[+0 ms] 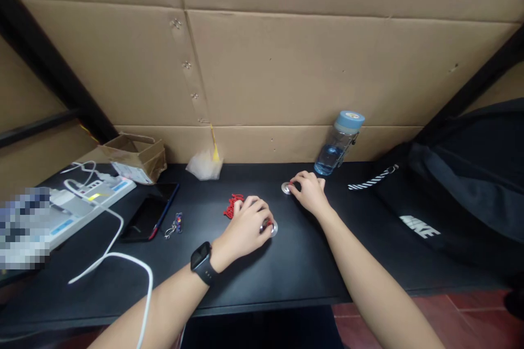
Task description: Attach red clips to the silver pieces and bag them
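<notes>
My left hand (250,224), with a black watch (201,257) on its wrist, is curled over a small shiny silver disc (274,228). Its thumb and fingers close on the disc, and a bit of red shows beside them. Just behind this hand lies a bunched red cord (232,205), partly covered by the fingers. Farther back and to the right, my right hand (310,190) pinches at a second silver disc (286,188) on the table. Something red shows at its fingertips, too small to make out.
On the black table (286,278) stand a blue-lidded bottle (333,147) and a brown paper bag (141,155). A phone (151,212), keychain (175,224), clear plastic bag (205,166), power strip (90,202) and white cable (135,262) lie leftward. A black backpack (458,202) fills the right.
</notes>
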Demonstrator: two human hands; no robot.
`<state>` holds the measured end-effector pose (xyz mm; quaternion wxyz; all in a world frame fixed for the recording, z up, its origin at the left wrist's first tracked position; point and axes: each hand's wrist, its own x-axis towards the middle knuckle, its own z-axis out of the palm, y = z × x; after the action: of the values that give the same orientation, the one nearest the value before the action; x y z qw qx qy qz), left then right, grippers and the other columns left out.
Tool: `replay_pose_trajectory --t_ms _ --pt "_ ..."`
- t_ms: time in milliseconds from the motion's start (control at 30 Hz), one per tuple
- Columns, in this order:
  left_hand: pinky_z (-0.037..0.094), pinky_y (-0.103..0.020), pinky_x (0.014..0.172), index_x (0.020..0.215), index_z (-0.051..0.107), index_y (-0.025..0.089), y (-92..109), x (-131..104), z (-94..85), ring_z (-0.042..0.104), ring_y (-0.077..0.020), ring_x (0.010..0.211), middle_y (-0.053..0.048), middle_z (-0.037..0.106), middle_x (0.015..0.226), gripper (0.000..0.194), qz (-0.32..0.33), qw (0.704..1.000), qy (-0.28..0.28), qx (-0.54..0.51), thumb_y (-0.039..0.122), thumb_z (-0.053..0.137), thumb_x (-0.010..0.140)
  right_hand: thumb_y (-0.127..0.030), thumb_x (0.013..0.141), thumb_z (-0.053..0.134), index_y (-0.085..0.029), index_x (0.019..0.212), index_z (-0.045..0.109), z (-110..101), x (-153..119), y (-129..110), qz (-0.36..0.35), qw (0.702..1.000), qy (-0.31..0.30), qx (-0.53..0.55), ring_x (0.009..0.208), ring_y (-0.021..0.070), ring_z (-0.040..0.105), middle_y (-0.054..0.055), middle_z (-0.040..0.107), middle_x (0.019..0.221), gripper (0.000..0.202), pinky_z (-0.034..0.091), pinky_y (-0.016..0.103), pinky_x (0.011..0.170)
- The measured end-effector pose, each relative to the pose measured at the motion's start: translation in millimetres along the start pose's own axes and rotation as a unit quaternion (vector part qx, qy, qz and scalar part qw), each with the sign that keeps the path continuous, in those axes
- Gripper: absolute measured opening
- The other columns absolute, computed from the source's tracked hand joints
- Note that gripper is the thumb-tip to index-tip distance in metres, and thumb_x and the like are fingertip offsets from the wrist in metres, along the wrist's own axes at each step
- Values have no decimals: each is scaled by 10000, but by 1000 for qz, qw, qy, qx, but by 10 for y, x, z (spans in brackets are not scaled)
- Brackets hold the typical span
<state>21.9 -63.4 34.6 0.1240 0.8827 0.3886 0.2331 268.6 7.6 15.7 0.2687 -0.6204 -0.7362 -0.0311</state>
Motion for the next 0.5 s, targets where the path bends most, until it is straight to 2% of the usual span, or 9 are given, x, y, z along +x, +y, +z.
replay_pose_trajectory --t_ms 133,300,500 --pt "287 -459 911 888 721 255 -18 9 12 485 -266 1179 -41 682 1069 70 16 1000 2 20 247 658 919 -295 942 609 -227 853 745 32 20 -45 -2 1000 -3 0 1006 260 543 77 687 1035 176 290 406 816" --pt "257 -497 932 859 745 264 -79 22 -5 468 -292 1210 -51 693 1104 40 5 999 35 39 266 717 888 -300 940 609 -220 813 745 42 20 -35 10 1000 -6 0 999 264 538 86 692 1027 202 289 415 813" --pt "253 -493 925 764 739 252 -129 8 -11 463 -300 1250 -23 701 1125 111 30 998 24 55 222 735 870 -254 936 614 -220 803 744 50 17 -33 2 1000 -10 7 1021 258 539 75 695 1047 189 284 424 822"
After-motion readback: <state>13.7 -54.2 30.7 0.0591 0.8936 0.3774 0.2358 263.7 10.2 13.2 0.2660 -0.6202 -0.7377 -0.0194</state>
